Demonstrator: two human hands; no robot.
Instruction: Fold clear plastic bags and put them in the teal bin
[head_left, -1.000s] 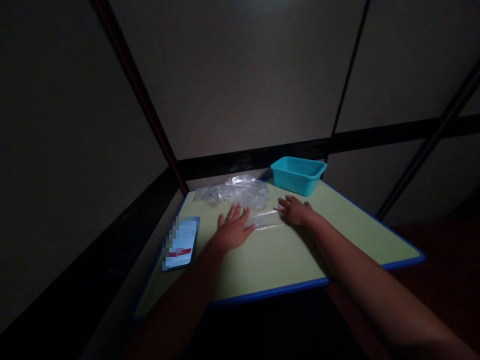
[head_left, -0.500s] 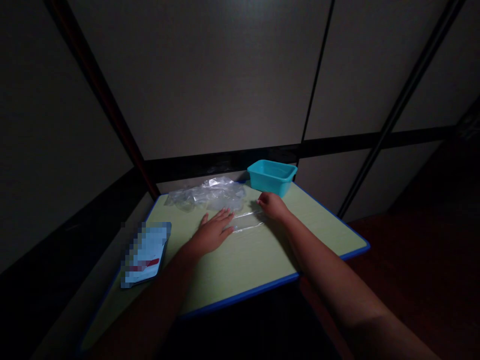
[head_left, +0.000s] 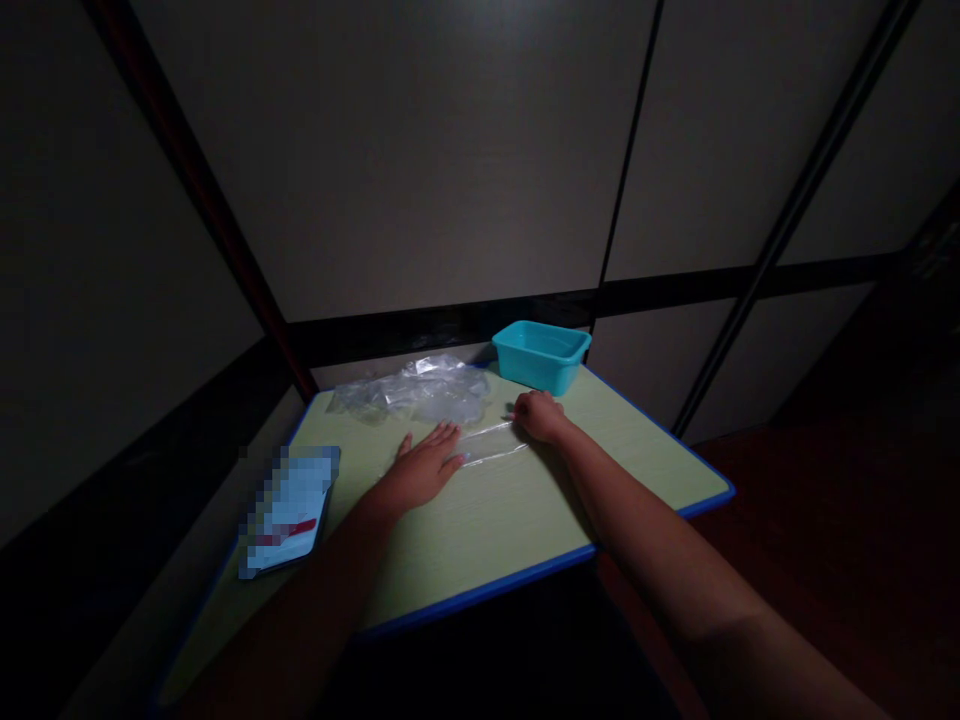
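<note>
A flat strip of clear plastic (head_left: 487, 445) lies across the middle of the light green table (head_left: 480, 540). My left hand (head_left: 424, 468) rests on its left end, palm down with the fingers spread. At its right end is my right hand (head_left: 538, 415), fingers curled together in a pinch. Whatever those fingertips grip is too small and dark to make out. Just behind my left hand lies a crumpled heap of clear plastic (head_left: 420, 390).
A turquoise basket (head_left: 541, 358) stands at the back of the table, behind my right hand. A phone or tablet (head_left: 292, 510), partly pixelated, lies at the left edge. Cabinet panels (head_left: 450, 160) rise directly behind the table.
My right hand has shifted slightly down towards the strip, its fingers now at the strip's far right edge. My left hand has stayed flat in nearly the same place.
</note>
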